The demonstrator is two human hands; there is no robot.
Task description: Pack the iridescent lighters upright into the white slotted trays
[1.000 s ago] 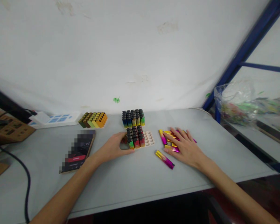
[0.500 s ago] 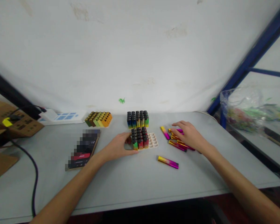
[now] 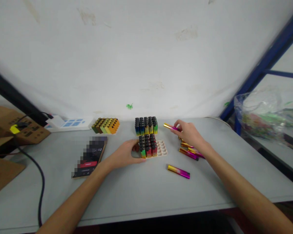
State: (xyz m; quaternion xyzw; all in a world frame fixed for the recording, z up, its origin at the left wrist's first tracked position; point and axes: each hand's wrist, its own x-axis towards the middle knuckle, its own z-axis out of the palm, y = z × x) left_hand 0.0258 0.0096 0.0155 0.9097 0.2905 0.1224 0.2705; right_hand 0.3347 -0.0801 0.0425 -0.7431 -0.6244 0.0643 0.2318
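Observation:
My right hand [image 3: 189,131] holds a yellow-and-purple lighter [image 3: 169,126] in a pinch above the table, its yellow end pointing left. Below that hand lie several more yellow-and-purple lighters [image 3: 189,153], partly covered by it. A single loose lighter [image 3: 178,171] of the same colours rests closer to the front edge. My left hand [image 3: 127,152] grips the left side of a white tray [image 3: 162,148], thumb in front and fingers behind. Rows of upright lighters [image 3: 148,148] with black tops fill the tray's left part; round holes show at its right.
Behind the tray stands a block of blue, yellow and green lighters [image 3: 146,126]. Further left are a block of yellow-orange lighters [image 3: 105,125], a power strip [image 3: 74,123], a phone [image 3: 91,157] and cardboard boxes [image 3: 17,125]. A black cable [image 3: 42,182] crosses the left side. Plastic bags [image 3: 261,113] sit at right.
My right hand has lifted a lighter from the pile and moved it left and up towards the tray. My left hand stays at the tray's left side. The view has shifted slightly.

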